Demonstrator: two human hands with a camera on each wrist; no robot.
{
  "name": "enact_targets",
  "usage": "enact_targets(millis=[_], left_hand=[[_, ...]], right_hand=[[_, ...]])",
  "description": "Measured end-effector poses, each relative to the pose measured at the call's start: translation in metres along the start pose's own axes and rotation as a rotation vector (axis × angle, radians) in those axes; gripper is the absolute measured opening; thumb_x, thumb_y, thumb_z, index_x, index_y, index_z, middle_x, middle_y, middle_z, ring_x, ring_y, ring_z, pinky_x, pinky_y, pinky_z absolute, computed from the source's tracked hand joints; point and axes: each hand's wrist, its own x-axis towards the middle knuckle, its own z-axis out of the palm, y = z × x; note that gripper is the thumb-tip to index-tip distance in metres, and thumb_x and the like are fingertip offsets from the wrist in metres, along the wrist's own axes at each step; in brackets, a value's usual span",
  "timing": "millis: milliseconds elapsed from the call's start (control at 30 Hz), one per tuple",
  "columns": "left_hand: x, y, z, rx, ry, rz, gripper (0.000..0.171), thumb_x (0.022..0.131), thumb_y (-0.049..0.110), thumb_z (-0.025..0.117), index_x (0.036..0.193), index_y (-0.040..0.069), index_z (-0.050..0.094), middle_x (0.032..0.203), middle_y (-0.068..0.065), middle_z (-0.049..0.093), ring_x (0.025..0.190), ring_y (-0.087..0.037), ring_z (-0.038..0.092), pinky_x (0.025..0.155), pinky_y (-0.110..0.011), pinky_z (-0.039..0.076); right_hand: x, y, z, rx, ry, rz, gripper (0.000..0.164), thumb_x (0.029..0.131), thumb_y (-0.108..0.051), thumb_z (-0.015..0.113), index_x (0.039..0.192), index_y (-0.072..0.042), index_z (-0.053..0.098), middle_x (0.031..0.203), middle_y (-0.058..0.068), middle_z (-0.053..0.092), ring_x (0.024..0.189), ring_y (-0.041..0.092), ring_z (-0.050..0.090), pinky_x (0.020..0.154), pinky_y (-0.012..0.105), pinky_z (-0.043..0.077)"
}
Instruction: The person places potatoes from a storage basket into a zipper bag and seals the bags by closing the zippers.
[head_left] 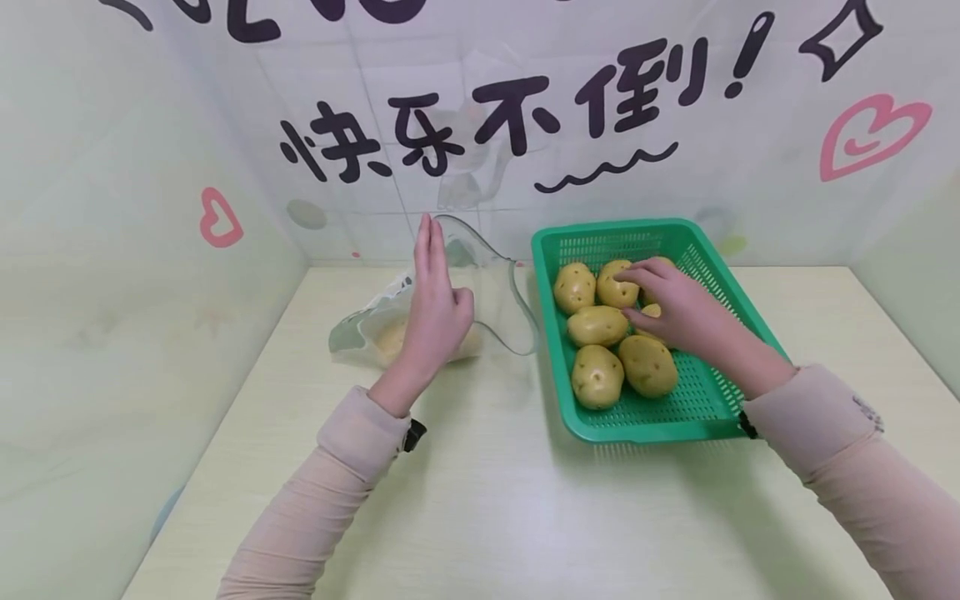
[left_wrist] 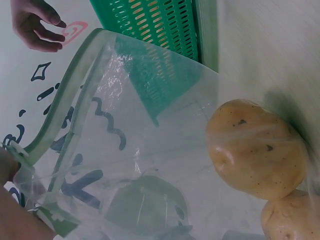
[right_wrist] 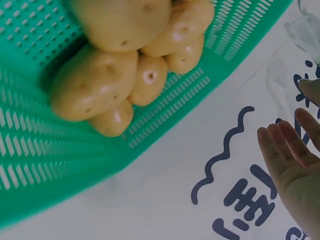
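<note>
A clear plastic bag (left_wrist: 135, 130) with a pale green border stands with its mouth spread. My left hand (head_left: 437, 312) grips its upper edge, fingers pointing up in the head view. Low inside the bag lie two potatoes (left_wrist: 255, 150), seen through the film. My right hand (head_left: 686, 312) hovers over a green basket (head_left: 637, 432), thumb and fingers apart, holding nothing. Below it are several yellow potatoes (head_left: 597, 325), a few partly hidden behind the hand. The right wrist view shows the right palm (right_wrist: 295, 175) with its fingers loosely extended.
The basket stands just right of the bag on a pale wooden table (head_left: 480, 500). Behind both rises a white printed wall covering (head_left: 480, 75) with dark characters. Pale side walls (head_left: 75, 333) border the table.
</note>
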Motion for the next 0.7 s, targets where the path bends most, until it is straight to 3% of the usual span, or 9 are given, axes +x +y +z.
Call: enact_targets(millis=[167, 433, 600, 700], left_hand=[[0.0, -0.001, 0.0, -0.001, 0.007, 0.001, 0.08, 0.078, -0.015, 0.041, 0.151, -0.005, 0.009, 0.161, -0.016, 0.001, 0.143, -0.029, 0.027, 0.059, -0.02, 0.037], [-0.001, -0.002, 0.0, -0.001, 0.009, 0.0, 0.081, 0.078, -0.015, 0.041, 0.151, -0.005, 0.009, 0.161, -0.016, 0.001, 0.136, -0.033, 0.036, 0.057, -0.018, 0.036], [0.0, -0.003, -0.001, 0.004, 0.006, -0.005, 0.082, 0.077, -0.015, 0.042, 0.151, -0.004, 0.008, 0.161, -0.015, 0.002, 0.12, -0.035, 0.048, 0.054, -0.018, 0.035], [0.0, -0.003, -0.001, 0.007, -0.005, -0.015, 0.082, 0.078, -0.014, 0.042, 0.152, -0.003, 0.008, 0.162, -0.014, 0.001, 0.097, -0.032, 0.055, 0.053, -0.017, 0.035]], right_hand=[[-0.01, 0.008, -0.001, -0.006, 0.039, -0.025, 0.038, 0.079, 0.0, 0.072, 0.115, 0.005, 0.061, 0.113, 0.022, 0.058, 0.099, 0.035, 0.058, 0.082, 0.048, 0.052], [-0.024, 0.01, -0.006, -0.03, -0.002, 0.042, 0.038, 0.082, -0.005, 0.072, 0.116, 0.005, 0.061, 0.114, 0.023, 0.058, 0.106, 0.038, 0.055, 0.086, 0.052, 0.051], [-0.034, 0.014, -0.004, -0.048, -0.003, 0.046, 0.04, 0.08, -0.005, 0.073, 0.117, 0.006, 0.061, 0.114, 0.024, 0.058, 0.106, 0.04, 0.056, 0.085, 0.053, 0.051], [-0.039, 0.017, 0.0, -0.046, -0.014, 0.057, 0.039, 0.08, -0.004, 0.073, 0.117, 0.005, 0.061, 0.114, 0.023, 0.059, 0.105, 0.04, 0.057, 0.084, 0.053, 0.052]])
